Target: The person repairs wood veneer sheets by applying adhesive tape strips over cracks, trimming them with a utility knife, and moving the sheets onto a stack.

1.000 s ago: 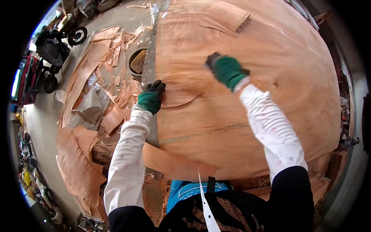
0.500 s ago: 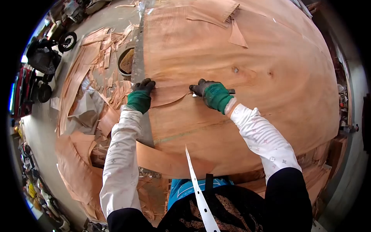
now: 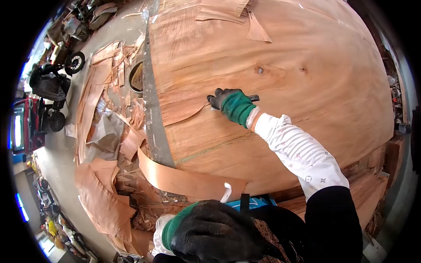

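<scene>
My right hand (image 3: pixel 234 105), in a green glove with dark fingers, is closed around a knife (image 3: pixel 253 98). Its dark handle end sticks out to the right, and a pale bit of blade shows under the fingers. The hand rests on a large wood veneer sheet (image 3: pixel 280 114), at the tip of a darker, leaf-shaped veneer piece (image 3: pixel 182 106). My left hand (image 3: pixel 210 232), gloved alike, is close to my chest at the bottom, its fingers hidden. Just above it a short end of white perforated tape (image 3: pixel 226 193) sticks up.
A curled veneer strip (image 3: pixel 184 179) bends along the near table edge. Torn veneer scraps (image 3: pixel 94 96) pile up on the left, beside a round bowl (image 3: pixel 137 78). Loose veneer pieces (image 3: pixel 223 9) lie at the far side. A motorbike (image 3: pixel 52 83) stands farther left.
My left hand has left the veneer's left edge and come back to my chest, over the white tape, which shows far less. My right hand stays at the dark piece's tip.
</scene>
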The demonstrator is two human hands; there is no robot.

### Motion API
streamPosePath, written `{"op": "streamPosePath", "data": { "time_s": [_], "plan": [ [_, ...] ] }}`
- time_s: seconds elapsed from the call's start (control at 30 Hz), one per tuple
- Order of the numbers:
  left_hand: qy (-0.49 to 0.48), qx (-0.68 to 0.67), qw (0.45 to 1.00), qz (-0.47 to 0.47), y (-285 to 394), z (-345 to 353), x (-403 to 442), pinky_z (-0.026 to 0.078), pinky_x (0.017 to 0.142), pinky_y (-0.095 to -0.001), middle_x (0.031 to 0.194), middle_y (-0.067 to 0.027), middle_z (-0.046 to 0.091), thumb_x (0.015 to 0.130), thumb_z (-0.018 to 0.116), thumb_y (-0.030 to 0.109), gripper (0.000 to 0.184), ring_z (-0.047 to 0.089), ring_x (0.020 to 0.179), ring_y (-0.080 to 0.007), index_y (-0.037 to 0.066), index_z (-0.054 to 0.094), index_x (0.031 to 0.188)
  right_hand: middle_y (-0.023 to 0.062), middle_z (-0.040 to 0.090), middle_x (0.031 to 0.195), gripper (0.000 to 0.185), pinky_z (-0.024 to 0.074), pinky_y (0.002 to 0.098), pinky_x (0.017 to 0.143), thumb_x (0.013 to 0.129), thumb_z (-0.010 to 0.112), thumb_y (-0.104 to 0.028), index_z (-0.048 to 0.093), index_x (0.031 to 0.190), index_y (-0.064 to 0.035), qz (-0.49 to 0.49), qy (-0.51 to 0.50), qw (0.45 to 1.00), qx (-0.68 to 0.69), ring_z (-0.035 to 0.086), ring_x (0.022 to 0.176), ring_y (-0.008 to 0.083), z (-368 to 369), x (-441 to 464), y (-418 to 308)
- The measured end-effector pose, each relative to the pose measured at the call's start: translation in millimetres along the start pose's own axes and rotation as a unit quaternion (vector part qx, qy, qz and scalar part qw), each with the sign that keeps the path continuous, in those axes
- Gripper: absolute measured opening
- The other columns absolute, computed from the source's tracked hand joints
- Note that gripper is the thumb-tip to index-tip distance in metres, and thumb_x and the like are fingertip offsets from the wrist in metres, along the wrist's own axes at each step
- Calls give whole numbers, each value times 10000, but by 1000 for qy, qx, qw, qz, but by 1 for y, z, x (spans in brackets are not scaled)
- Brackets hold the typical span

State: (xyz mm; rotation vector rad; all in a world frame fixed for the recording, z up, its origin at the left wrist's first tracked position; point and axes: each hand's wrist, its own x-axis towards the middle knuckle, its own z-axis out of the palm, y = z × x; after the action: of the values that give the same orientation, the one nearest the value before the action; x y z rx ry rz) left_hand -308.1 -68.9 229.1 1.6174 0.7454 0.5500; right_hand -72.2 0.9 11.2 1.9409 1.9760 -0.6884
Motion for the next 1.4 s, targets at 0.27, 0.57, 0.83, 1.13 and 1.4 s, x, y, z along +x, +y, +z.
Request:
{"op": "streamPosePath", "data": {
  "time_s": [0.27, 0.57, 0.83, 1.13, 1.4],
  "plan": [
    [27, -92, 953, -289, -148, -14, 100, 410, 464, -229, 785, -104, 659, 927, 572, 221, 319, 527, 537, -106, 7, 574, 1164, 68, 614, 1043, 236, 538, 431, 689, 875, 544, -149, 589, 1107, -142, 25, 137, 989, -52, 648, 957, 239, 23, -7, -10],
    [-12, -150, 929, -339, -234, 7, 160, 503, 564, -275, 1059, -10, 640, 878, 646, 200, 462, 651, 776, -160, 139, 499, 1312, 95, 606, 1067, 231, 537, 389, 704, 851, 571, -179, 625, 1073, -153, -51, 159, 986, -31, 640, 968, 265, 20, -23, 12],
    [12, -181, 922, -341, -240, 14, 158, 483, 511, -283, 1105, -71, 635, 855, 639, 112, 549, 659, 741, -197, 117, 428, 1362, 103, 538, 1287, 243, 507, 379, 826, 849, 571, -201, 641, 1064, -112, -43, 238, 970, -2, 556, 1133, 263, 38, -14, 8],
    [4, 30, 968, -250, -207, -2, 112, 436, 387, -300, 700, -101, 656, 845, 630, 191, 207, 597, 495, -162, 15, 617, 952, 126, 532, 1292, 357, 479, 409, 736, 848, 520, -198, 591, 1181, -89, -81, 343, 928, -123, 482, 1187, 296, 62, -4, -7],
    [118, -137, 927, -328, -236, -106, 151, 496, 473, -287, 891, -85, 666, 857, 661, 160, 333, 631, 612, -175, 115, 604, 1182, 108, 488, 1341, 403, 489, 407, 755, 855, 546, -172, 520, 1250, -99, -65, 260, 950, -163, 479, 1201, 280, 52, -4, -10]
  ]
}}
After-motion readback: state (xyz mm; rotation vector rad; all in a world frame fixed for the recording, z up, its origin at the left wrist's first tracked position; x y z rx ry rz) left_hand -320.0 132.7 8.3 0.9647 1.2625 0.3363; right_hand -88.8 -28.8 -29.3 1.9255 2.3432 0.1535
